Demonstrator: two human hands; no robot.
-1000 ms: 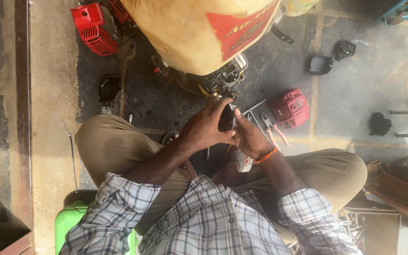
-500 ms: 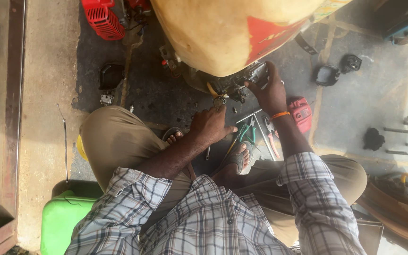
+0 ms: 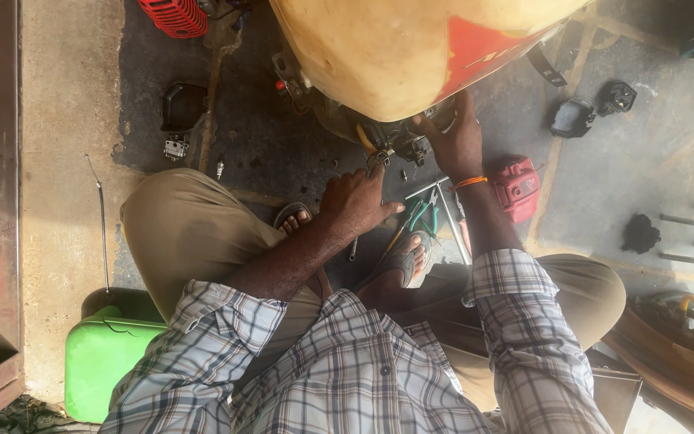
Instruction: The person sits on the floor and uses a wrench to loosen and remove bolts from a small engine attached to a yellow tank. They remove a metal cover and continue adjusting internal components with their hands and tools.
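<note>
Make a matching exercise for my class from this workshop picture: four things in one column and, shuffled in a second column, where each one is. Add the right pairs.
Things
1. left hand
2. right hand
3. green container
4. small red cover

Places
A. on the floor just right of the right wrist
B. up against the engine parts under the yellow tank
C. at the lower left, beside the left knee
D. over the tools lying between the feet, near a small metal part below the tank

Pairs: 1-D, 2-B, 3-C, 4-A

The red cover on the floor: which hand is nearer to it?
Right. The right hand is just left of the red cover; the left hand is farther left, beyond the tools.
</note>
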